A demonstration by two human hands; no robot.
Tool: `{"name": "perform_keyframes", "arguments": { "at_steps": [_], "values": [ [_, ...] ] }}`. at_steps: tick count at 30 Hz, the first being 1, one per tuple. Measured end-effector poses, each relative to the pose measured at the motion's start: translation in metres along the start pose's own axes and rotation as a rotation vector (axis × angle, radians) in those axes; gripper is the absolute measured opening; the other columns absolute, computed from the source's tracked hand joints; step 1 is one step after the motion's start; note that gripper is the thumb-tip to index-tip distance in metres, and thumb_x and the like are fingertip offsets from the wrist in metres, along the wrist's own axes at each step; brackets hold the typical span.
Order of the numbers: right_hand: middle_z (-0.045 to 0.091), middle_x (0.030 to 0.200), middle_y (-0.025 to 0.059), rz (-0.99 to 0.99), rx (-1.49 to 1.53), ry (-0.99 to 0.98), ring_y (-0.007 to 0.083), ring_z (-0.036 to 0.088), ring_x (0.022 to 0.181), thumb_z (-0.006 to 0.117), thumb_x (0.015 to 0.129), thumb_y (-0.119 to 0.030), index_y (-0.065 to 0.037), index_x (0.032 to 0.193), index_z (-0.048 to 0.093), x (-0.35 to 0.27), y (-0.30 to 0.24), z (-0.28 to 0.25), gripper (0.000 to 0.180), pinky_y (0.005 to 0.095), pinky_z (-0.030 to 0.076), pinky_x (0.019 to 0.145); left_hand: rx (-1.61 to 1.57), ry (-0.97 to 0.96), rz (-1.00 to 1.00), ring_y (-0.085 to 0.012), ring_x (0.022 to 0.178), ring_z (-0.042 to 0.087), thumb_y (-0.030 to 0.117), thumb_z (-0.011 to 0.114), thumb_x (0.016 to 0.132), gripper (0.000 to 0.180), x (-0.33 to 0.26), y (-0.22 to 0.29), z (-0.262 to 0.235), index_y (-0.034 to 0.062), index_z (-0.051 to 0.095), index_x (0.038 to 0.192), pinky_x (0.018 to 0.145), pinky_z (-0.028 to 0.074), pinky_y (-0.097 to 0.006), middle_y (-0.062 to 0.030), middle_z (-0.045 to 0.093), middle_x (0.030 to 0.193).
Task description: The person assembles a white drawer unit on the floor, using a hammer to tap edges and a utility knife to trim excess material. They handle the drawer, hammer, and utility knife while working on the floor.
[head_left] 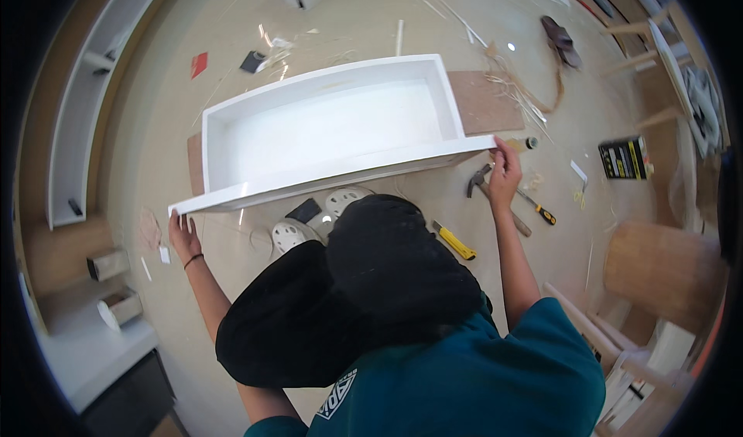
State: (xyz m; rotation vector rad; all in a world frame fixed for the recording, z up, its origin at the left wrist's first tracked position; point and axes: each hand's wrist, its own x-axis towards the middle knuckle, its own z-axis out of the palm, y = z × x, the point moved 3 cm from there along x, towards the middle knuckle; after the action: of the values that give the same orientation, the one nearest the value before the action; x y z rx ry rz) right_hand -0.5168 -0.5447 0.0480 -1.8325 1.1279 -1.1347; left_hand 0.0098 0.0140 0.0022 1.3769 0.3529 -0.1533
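A white, shallow drawer-like box [325, 83] lies on the floor in front of my bent knees, its hollow side up. Along its near side runs a longer white front panel [333, 180], jutting past both ends of the box. My left hand [186, 239] grips the panel's left end from below, fingers curled at the corner. At the opposite end, my right hand [505, 172] holds the right corner. A claw hammer [517, 222] lies beneath my right wrist, with a yellow-and-black screwdriver [539, 208] beside it. Nearer my knee rests a yellow utility knife [457, 243].
Brown board [486, 102] shows under the box. My pale clogs [289, 236] and a dark flat pad [303, 210] are close to the panel. Strips of scrap, a brown slipper [560, 42] and a black-yellow box [624, 158] lie around. Shelving [73, 135] stands left, wooden furniture [654, 267] right.
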Motion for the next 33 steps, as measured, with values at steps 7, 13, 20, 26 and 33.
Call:
{"name": "perform_keyframes", "arguments": {
  "at_steps": [7,13,20,26,33],
  "values": [
    [0.064,0.101,0.0027,0.255,0.156,-0.023,0.0095,0.058,0.089,0.059,0.102,-0.028,-0.002,0.114,0.066,0.011,0.027,0.005,0.029,0.0256,0.048,0.079,0.041,0.043,0.001,-0.0178,0.120,0.055,0.025,0.070,0.093,0.031,-0.017,0.003,0.012,0.0091,0.061,0.118,0.101,0.041,-0.037,-0.0022,0.062,0.121],
    [0.064,0.089,0.0029,0.257,0.181,-0.029,0.0085,0.056,0.082,0.065,0.099,-0.025,0.000,0.106,0.064,0.020,0.033,0.012,0.026,0.0267,0.048,0.073,0.012,0.002,0.050,-0.0161,0.116,0.056,0.026,0.073,0.092,0.027,-0.026,0.003,0.015,0.0098,0.061,0.110,0.100,0.040,-0.039,-0.0006,0.063,0.111],
    [0.062,0.098,0.0072,0.208,0.164,0.134,0.0137,0.058,0.089,0.057,0.099,-0.010,0.001,0.104,0.061,0.002,0.033,0.007,0.012,0.0285,0.049,0.083,-0.006,-0.013,0.014,-0.0165,0.118,0.056,0.026,0.074,0.091,0.029,-0.017,0.001,0.010,0.0111,0.059,0.111,0.100,0.041,-0.039,-0.0015,0.062,0.116],
    [0.066,0.104,0.0089,0.152,0.156,-0.002,0.0155,0.064,0.099,0.057,0.094,-0.001,0.002,0.113,0.058,-0.002,0.025,0.002,0.019,0.0294,0.051,0.090,0.047,-0.025,0.031,-0.0190,0.119,0.055,0.027,0.072,0.092,0.033,-0.010,0.004,0.004,0.0106,0.056,0.116,0.102,0.040,-0.039,-0.0027,0.061,0.118],
    [0.068,0.107,0.0096,0.158,0.166,-0.141,0.0147,0.066,0.098,0.068,0.094,-0.011,0.000,0.119,0.059,0.004,0.016,-0.003,0.028,0.0283,0.053,0.086,0.140,0.071,0.050,-0.0214,0.114,0.058,0.037,0.063,0.098,0.039,0.005,0.010,0.000,0.0080,0.055,0.122,0.098,0.043,-0.038,-0.0049,0.060,0.116]
  ]
}}
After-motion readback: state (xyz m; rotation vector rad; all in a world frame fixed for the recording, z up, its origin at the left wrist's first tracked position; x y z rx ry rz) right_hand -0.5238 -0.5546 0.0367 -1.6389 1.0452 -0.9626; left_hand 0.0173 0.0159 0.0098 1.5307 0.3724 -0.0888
